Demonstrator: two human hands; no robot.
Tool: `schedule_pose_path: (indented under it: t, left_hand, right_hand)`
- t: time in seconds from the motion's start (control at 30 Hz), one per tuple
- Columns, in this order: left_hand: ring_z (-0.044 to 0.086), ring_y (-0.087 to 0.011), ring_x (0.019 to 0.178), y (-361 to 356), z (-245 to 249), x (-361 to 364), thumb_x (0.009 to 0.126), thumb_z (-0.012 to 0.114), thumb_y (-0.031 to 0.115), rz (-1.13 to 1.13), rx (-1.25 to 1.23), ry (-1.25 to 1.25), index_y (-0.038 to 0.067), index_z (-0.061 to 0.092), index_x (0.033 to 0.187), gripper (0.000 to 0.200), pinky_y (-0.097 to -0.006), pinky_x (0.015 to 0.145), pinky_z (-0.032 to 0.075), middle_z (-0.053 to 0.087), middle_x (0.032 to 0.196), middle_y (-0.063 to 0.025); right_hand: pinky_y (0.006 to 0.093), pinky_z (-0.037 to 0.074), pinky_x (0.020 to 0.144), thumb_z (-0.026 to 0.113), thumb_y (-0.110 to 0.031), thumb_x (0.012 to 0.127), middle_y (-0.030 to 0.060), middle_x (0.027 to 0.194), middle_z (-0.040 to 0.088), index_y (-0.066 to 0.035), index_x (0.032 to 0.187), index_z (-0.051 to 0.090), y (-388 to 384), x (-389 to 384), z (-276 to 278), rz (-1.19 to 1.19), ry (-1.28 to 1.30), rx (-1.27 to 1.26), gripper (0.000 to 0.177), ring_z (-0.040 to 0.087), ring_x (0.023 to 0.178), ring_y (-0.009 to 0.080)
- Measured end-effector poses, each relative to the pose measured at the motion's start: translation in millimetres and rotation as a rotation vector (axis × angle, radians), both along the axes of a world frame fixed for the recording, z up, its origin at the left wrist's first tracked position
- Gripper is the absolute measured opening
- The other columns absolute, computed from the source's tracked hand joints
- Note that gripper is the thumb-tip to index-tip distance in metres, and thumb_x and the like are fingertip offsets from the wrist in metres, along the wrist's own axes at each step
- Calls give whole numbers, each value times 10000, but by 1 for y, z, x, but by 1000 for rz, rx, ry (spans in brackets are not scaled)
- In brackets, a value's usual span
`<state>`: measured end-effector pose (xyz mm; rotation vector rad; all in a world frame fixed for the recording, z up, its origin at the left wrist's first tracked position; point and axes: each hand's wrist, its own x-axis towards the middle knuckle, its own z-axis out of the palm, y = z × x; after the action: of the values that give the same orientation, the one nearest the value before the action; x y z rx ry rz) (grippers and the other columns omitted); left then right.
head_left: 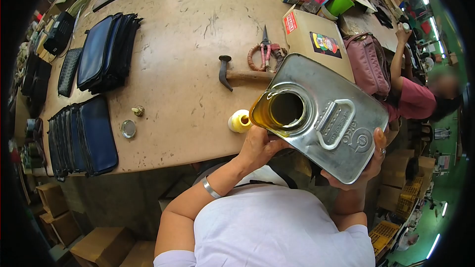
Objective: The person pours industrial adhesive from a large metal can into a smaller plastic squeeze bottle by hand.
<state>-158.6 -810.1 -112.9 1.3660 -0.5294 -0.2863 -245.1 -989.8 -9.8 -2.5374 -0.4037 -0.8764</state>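
A large silver metal can [316,118] is tilted, its round mouth wet with amber liquid toward the left. My left hand [261,148] is closed on the can's lower left edge, beside the mouth. Around the can's bottom right corner wraps my right hand [368,168], with a ring on one finger. Just left of the can's lip stands a small yellow-and-white bottle [239,121], open at the top. Whether liquid is running into it, I cannot tell. A hammer [247,75] and red-handled shears [265,52] lie behind the can.
Stacks of dark blue pouches [106,52] lie at the table's left, near a small glass jar [128,128]. A cardboard box [316,39] and a pink bag [367,63] are at the right. A person in a pink shirt [415,100] is farther right.
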Motion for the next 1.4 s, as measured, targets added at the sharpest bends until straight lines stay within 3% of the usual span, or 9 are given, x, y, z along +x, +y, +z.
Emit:
schedule_pose_path:
  t: [0.4,0.67,1.4]
  left_hand:
    - [582,-204,883,0,-4,1,664,739,66,-4,43,-96,0,547,1042,429,-305,768,462,614,972,-101]
    - [584,-188,888,0,-4,-1,672,734,66,-27,22,-11,-2,550,1036,413,-304,765,467,619,977,-95]
    - [586,-175,907,1,0,-2,681,729,62,-35,25,-19,7,555,1037,400,-303,801,467,618,994,-78]
  right_hand:
    - [512,323,988,712,-560,600,216,1309,302,-9,1323,235,3,1,5,-27,-21,-81,1027,355,1202,386]
    - [495,319,994,716,-584,587,190,1303,325,-14,1318,260,3,-4,4,-57,2,-84,1033,363,1202,360]
    - [509,323,998,738,-540,583,189,1309,311,-46,1318,265,3,-2,0,-42,-4,-15,1004,341,1218,376]
